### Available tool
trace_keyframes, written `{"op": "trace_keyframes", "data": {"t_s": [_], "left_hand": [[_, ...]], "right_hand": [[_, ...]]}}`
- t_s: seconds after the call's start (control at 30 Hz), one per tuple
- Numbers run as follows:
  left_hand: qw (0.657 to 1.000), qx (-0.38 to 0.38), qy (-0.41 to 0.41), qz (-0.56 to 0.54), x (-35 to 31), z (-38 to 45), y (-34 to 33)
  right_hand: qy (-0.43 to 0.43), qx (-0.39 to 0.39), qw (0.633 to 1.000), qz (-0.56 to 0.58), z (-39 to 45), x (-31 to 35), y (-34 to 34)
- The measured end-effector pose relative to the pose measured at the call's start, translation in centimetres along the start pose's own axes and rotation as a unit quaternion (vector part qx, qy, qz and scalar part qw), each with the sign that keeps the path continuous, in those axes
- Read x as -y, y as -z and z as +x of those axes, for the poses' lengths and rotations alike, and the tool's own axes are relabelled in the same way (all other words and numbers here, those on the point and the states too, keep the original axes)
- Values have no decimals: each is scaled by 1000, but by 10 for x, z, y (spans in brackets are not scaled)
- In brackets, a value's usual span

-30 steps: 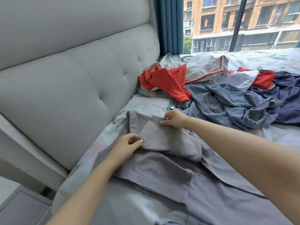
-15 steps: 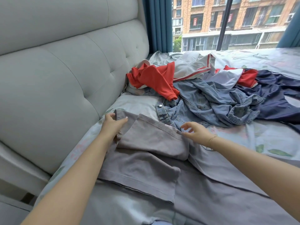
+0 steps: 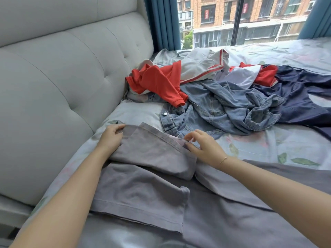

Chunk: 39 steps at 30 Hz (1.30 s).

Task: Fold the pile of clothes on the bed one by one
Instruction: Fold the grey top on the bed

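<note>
Both hands on the grey garment (image 3: 148,190) near the bed's (image 3: 286,144) headboard (image 3: 59,90), left hand (image 3: 112,136) gripping its far corner, right hand (image 3: 204,146) fingers loosely curled at its hem, pile of clothes (image 3: 223,97) just beyond

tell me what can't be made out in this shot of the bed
Head view:
- Grey cotton garment: its lower part is cut off by the bottom edge.
- Left hand: fingers tucked under the grey fold.
- Navy blue garment: runs past the right edge.
- Blue denim jacket: crumpled, partly under the red polo shirt.
</note>
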State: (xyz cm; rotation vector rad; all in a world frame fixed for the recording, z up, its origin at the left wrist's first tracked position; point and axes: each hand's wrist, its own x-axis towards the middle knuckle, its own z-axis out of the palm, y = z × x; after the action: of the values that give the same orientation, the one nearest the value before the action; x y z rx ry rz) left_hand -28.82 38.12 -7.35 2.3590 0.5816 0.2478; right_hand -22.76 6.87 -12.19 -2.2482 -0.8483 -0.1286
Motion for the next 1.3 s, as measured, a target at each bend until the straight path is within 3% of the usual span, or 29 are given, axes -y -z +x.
{"op": "trace_keyframes", "data": {"t_s": [0.1, 0.2, 0.3, 0.4, 0.53, 0.67, 0.8, 0.97, 1.1, 1.2, 1.3], "left_hand": [[985, -37, -19, 170, -18, -12, 2], [960, -79, -54, 265, -38, -41, 2], [961, -5, -7, 278, -39, -65, -1], [977, -20, 6, 211, -33, -78, -2], [975, -65, -1, 211, -35, -88, 2], [968, -126, -16, 217, -31, -97, 8], [969, -120, -13, 217, -12, -108, -1], [977, -188, -28, 95, 8, -134, 30], [994, -74, 23, 74, 41, -151, 71], [994, -49, 16, 95, 55, -161, 83], [996, -42, 4, 81, 65, -175, 85]], "right_hand": [[50, -44, 996, -59, -5, 27, -7], [-54, -34, 995, -75, -11, 34, -15], [-219, 20, 973, 69, -14, 18, -17], [-276, 64, 940, 189, -17, 9, -13], [-207, 113, 960, 153, -12, 13, -5], [-163, -1, 974, 157, 5, 20, 6], [-156, 92, 983, 8, 7, 27, -8], [-14, -4, 1000, 1, -17, 53, -16], [161, 126, 979, 0, -4, 97, -26], [167, 211, 963, -9, 15, 132, -46], [152, 232, 960, -32, 28, 151, -59]]}}
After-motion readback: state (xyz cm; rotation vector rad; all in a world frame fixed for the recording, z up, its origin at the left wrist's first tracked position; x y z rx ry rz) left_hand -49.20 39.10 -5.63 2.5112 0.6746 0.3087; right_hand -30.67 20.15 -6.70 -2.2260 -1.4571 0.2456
